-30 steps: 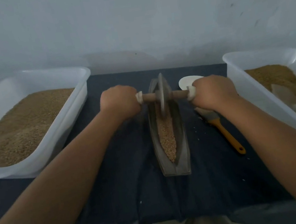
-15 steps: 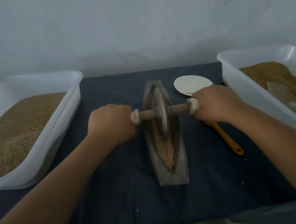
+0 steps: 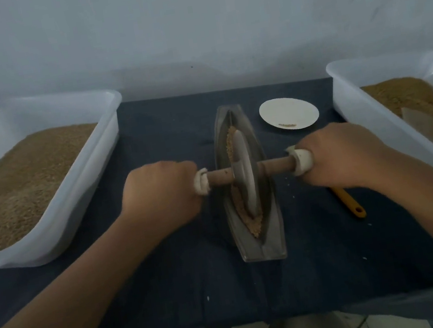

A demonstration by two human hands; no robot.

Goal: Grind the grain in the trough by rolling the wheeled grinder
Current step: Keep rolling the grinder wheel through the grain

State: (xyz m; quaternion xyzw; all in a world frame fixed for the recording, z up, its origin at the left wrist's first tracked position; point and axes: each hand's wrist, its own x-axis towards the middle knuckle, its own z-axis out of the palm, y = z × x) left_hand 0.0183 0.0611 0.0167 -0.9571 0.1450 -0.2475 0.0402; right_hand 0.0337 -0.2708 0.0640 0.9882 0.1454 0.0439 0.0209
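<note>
A grey boat-shaped trough (image 3: 272, 228) lies lengthwise on the dark cloth, with brown grain (image 3: 256, 227) along its groove. The wheeled grinder (image 3: 244, 172) stands in the groove around the trough's middle, its grey disc upright on a wooden axle. My left hand (image 3: 161, 192) grips the axle's left end by its white cap. My right hand (image 3: 342, 156) grips the right end in the same way. Grain shows both beyond and before the disc.
A white tub of grain (image 3: 109, 141) stands at the left, and another white tub (image 3: 353, 102) at the right. A small white dish (image 3: 289, 112) lies beyond my right hand. An orange-handled brush (image 3: 350, 203) lies partly under my right wrist. A pale wall rises behind the table.
Both hands have pulled the grinder toward me, from the trough's far end to around its middle. Grain now shows at the far end, and the white dish is uncovered.
</note>
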